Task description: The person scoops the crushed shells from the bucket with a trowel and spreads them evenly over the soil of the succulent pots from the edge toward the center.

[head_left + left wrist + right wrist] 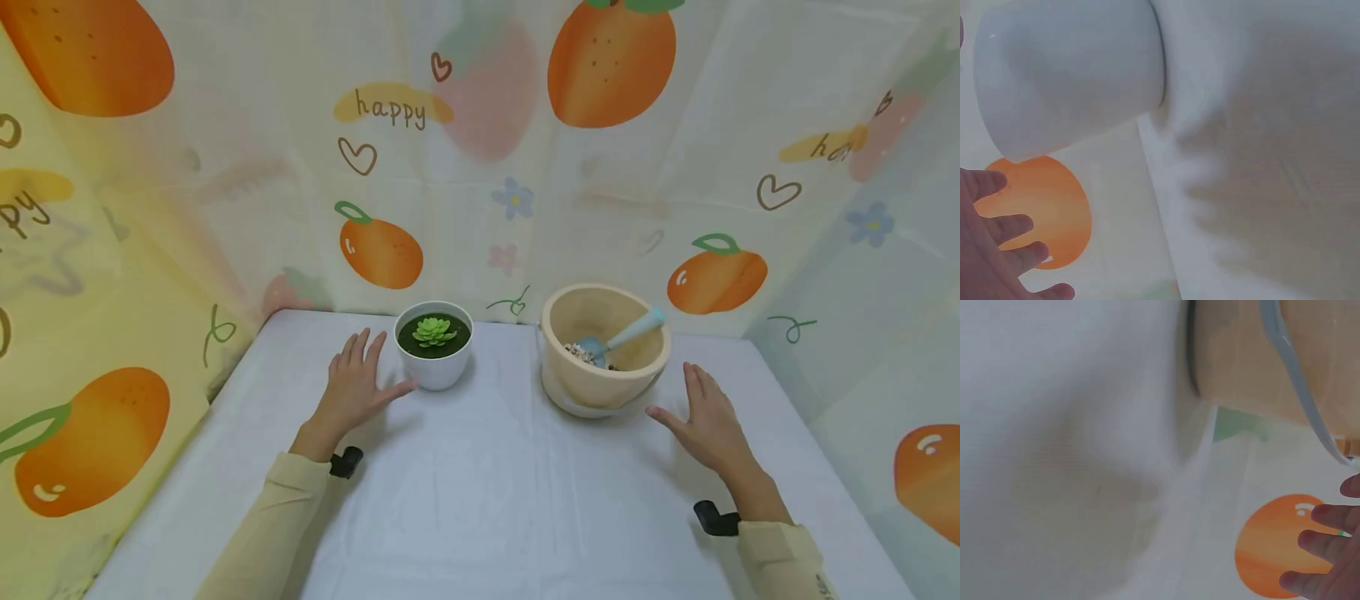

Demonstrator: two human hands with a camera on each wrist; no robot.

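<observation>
A white pot (435, 372) holds dark soil and a green succulent (434, 332) near the back of the table. My left hand (357, 385) is just left of it, fingers spread and thumb out toward the pot's base; whether the thumb touches I cannot tell. To the right stands a beige bucket (592, 387) with a grey handle (1297, 381) hanging down its side. Inside it a light-blue shovel (633, 329) leans on the rim, its blade in pale and dark pebbles (580, 354). My right hand (705, 421) hovers right of the bucket, fingers extended, holding nothing.
A white cloth covers the table (480, 500). Printed curtains (465, 192) with oranges and hearts rise behind it and at both sides. A black strap mount (347, 462) is on the left wrist and another (716, 519) on the right.
</observation>
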